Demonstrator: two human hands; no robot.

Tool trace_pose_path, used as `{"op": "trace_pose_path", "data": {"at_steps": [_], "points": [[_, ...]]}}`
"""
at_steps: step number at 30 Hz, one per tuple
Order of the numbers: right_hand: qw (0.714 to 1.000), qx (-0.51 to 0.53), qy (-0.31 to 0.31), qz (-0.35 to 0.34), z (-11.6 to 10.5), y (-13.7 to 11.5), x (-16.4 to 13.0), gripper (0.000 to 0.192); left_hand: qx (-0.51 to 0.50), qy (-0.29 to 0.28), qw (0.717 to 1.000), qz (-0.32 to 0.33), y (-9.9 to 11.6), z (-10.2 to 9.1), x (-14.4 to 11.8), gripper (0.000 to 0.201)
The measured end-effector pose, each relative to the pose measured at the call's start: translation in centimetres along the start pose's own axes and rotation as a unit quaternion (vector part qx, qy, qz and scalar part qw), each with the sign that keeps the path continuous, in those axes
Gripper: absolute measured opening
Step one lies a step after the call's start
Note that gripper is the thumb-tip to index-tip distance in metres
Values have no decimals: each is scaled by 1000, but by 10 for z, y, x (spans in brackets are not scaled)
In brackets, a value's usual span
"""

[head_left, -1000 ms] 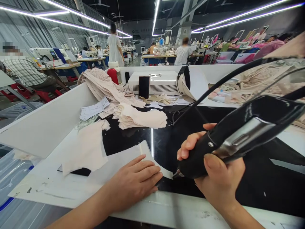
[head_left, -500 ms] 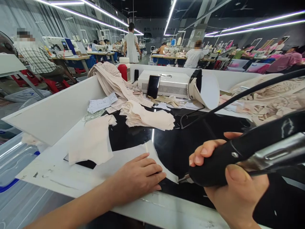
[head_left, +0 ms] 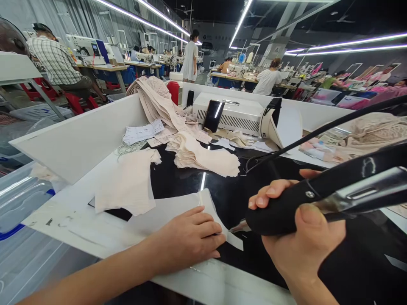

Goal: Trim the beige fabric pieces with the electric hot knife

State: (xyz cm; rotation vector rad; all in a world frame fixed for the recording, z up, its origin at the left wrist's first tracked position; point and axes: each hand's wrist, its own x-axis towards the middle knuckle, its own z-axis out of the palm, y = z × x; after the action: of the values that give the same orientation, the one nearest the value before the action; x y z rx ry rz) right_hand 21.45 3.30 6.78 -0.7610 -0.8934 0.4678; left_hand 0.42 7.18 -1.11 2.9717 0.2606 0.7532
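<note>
A thin white fabric piece lies on the black glossy panel. My left hand rests palm down on that piece, its fingers stretched out. In my right hand is a black corded hand tool with a silver metal lever along its side. My fingers and thumb wrap round its body. The tool's pointed metal tip meets the fabric's right edge, close to my left fingertips. A narrow end of the fabric extends past the tip. My left palm hides part of the piece.
Cream fabric pieces and a stack of cream cut pieces lie behind. Farther back are a phone, a white vented box and a lamp-like cone. The black cable crosses at right. People work at sewing machines beyond.
The tool tip has moved left from the fabric's corner along its edge, nearer my left fingers. My left hand still lies on the fabric. The whole view has shifted slightly.
</note>
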Motion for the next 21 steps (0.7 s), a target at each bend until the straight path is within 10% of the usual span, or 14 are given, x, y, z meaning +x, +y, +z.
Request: {"op": "trace_pose_path", "data": {"at_steps": [21], "points": [[1000,-1,5,-3,3,3,-4,46,-3,12,1000,3,0,1,0,23]]}}
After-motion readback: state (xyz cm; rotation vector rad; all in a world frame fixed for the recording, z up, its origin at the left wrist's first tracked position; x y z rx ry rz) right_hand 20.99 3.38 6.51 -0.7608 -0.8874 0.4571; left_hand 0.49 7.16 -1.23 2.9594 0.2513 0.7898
